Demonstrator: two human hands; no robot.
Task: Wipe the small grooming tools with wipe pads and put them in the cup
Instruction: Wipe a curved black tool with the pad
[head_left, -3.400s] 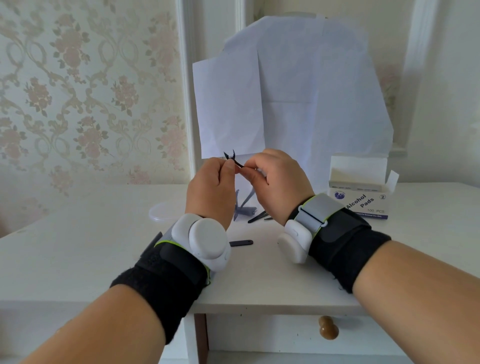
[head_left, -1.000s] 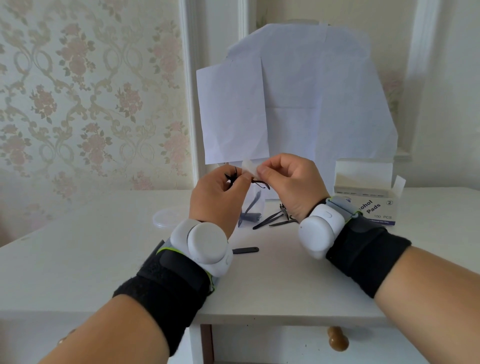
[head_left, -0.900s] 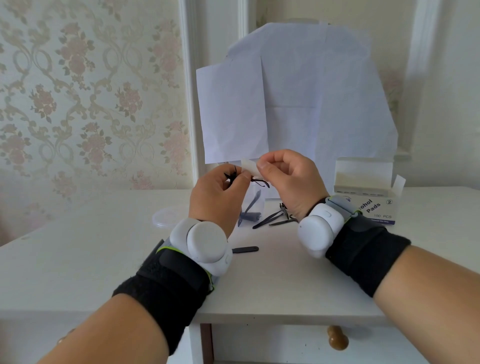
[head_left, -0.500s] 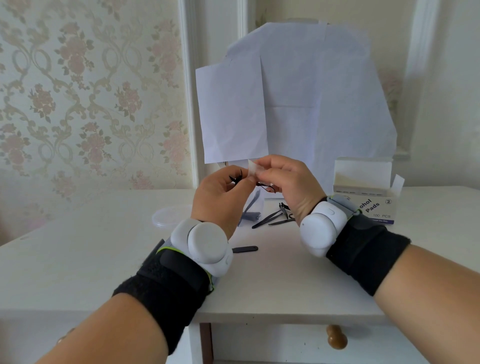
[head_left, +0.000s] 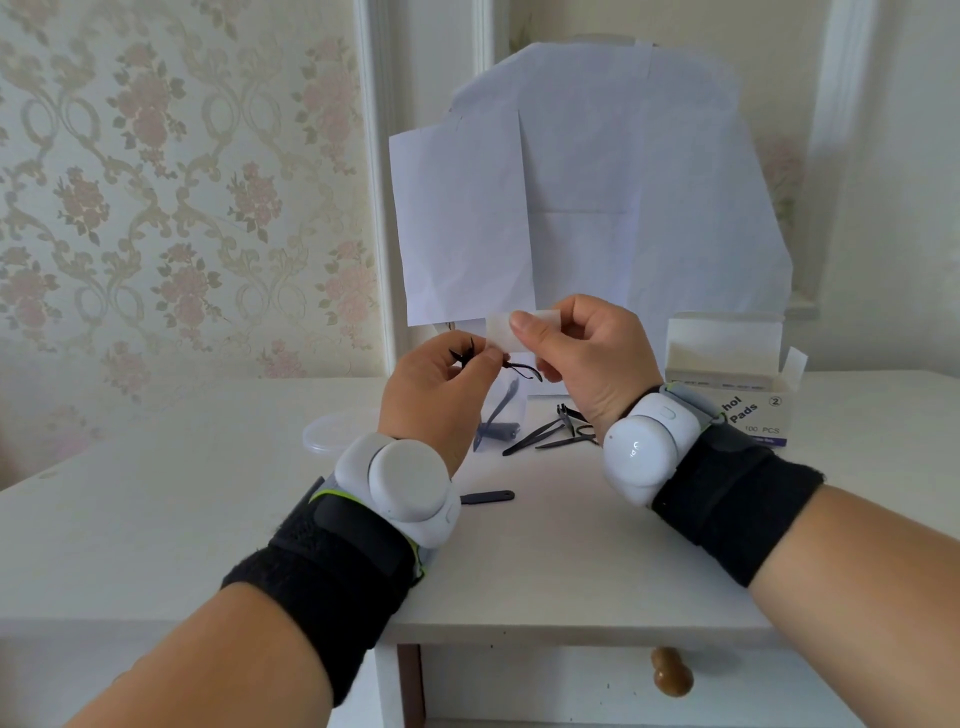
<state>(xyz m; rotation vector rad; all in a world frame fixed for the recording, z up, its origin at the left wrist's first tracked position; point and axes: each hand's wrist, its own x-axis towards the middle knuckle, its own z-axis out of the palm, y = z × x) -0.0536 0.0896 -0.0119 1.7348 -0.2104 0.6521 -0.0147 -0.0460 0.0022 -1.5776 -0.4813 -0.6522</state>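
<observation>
Bare tabletop is lying open along the near edge and across the left side. Toward the back edge the way is crowding: a clear cup, loose black tools and a round lid are sitting close together, with the pad box blocking the right rear and paper sheets standing behind.

cup mostly behind hands

The right hand has lifted the wipe pad off the tool.
</observation>
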